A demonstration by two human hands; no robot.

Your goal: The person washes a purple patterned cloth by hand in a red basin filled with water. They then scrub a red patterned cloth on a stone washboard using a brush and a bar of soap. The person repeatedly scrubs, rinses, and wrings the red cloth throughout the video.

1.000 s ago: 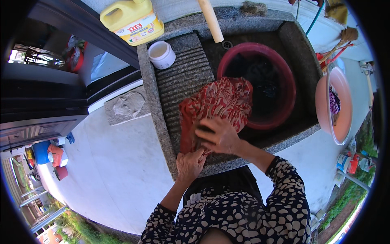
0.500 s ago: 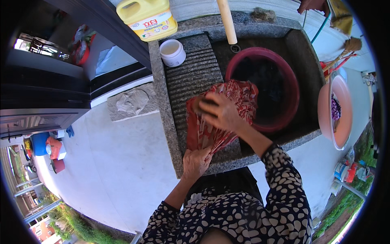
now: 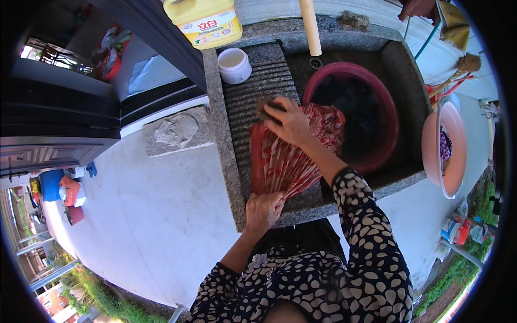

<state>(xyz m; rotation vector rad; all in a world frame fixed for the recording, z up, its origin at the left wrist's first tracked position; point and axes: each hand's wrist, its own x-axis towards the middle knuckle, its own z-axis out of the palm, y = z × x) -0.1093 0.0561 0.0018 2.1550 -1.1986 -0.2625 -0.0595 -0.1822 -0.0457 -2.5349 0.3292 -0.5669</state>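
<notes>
A wet red cloth with a pale pattern (image 3: 274, 161) lies bunched over the ribbed stone washboard (image 3: 257, 81). Its right part reaches the rim of a dark pink basin (image 3: 395, 121) holding dark water. My left hand (image 3: 263, 212) is closed on the cloth's near edge, close to the front of the stone sink (image 3: 229, 177). Over the cloth's far edge, my right hand (image 3: 292, 123) grips a brown scrubbing brush (image 3: 265, 109). The brush's underside is hidden.
A white tub (image 3: 234, 66) stands at the washboard's far left corner, with a yellow detergent jug (image 3: 207, 24) behind it. A wooden stick (image 3: 310, 27) leans into the sink. To the right sits a light pink basin (image 3: 455, 148) with patterned cloth inside.
My right hand has moved with the brush toward the cloth's far edge, uncovering more of its folds. My left hand keeps its hold on the near edge.
</notes>
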